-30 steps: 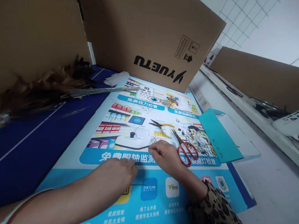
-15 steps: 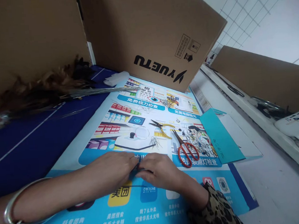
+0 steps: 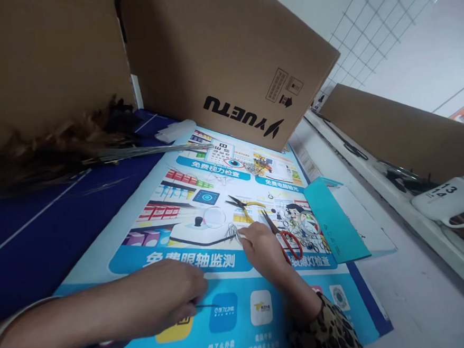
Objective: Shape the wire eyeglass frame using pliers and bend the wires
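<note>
My left hand [image 3: 176,289] is closed in a loose fist low over the printed sheet. A thin dark wire [image 3: 207,305] sticks out to the right from its fingers. Further right, my right hand [image 3: 263,248] reaches forward, its fingertips pinched at a small bunch of thin silvery wires [image 3: 233,231] on the sheet. Red-handled scissors [image 3: 290,240] lie right beside the right hand, partly covered by it. Just beyond are yellow-handled pliers [image 3: 245,207] with their jaws apart.
A tangle of wire loops [image 3: 309,227] lies near a turquoise card folder [image 3: 336,219]. Feathers with long thin silvery stems [image 3: 146,151] rest at the left back. A cardboard box [image 3: 223,52] stands behind the printed sheet [image 3: 83,269]. A white mug-like item [image 3: 448,198] sits at right.
My hands were together over the sheet. They have parted: the right moved forward and right to the silvery wires, while the left drew back slightly, still with the thin wire. The view shifted slightly.
</note>
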Demonstrator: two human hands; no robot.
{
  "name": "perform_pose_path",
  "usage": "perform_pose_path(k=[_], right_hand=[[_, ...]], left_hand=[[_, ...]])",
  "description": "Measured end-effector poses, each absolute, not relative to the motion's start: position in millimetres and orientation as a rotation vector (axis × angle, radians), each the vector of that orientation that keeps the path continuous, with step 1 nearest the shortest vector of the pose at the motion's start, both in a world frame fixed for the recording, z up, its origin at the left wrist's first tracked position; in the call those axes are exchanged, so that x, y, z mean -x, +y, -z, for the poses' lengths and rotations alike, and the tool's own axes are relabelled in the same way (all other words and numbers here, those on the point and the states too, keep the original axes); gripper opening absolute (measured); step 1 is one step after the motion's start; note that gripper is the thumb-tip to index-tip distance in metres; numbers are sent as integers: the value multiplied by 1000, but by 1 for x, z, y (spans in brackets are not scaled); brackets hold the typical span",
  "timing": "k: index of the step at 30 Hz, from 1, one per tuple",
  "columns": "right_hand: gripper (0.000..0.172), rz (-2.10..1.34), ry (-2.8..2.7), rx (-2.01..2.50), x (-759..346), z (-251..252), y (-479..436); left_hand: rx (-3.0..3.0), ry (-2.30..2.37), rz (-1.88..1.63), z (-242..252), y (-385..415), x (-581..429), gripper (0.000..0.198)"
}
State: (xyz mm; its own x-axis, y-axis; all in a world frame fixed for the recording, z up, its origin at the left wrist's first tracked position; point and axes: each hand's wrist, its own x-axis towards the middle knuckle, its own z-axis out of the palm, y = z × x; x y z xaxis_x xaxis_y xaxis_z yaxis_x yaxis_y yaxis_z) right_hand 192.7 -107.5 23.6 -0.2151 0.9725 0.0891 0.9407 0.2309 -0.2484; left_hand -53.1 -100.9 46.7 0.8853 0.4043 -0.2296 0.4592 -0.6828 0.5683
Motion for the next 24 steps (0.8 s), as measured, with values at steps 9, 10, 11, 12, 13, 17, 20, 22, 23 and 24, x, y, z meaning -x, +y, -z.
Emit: perform_pose_path(k=[9, 10, 11, 12, 13, 17, 20, 22, 23, 24], right_hand=[[16, -419, -2178, 1747, -199, -18, -108], [17, -426, -2186, 1727, -200, -18, -109], [18, -434, -2202, 1699, -201, -17, -109], [18, -440, -2221, 1669, -201, -16, -110], [18, -446, -2242, 1636, -201, -15, -112], [17, -491, -2304, 1481, -201, -9, -117], [16, -504, -2260, 1421, -201, -5, -118], [19, -483, -2252, 1395, -202, -5, -118], [21, -470, -2276, 1385, -201, -7, -119], [22, -452, -2320, 1376, -200, -9, -119]], left_hand=[[-2370, 761, -80, -31, -80, 53, 20], [-2374, 744, -61, -32, -80, 52, 20], [-2374, 711, -35, -33, -81, 52, 19], [-2372, 668, -7, -36, -82, 51, 17], [-2368, 623, 20, -38, -82, 51, 15], [-2348, 467, 30, -43, -79, 50, 16], [-2343, 448, -124, -34, -72, 50, 18], [-2370, 490, -192, -26, -68, 50, 20], [-2394, 519, -202, -22, -66, 50, 22], [-2421, 543, -197, -19, -64, 49, 23]])
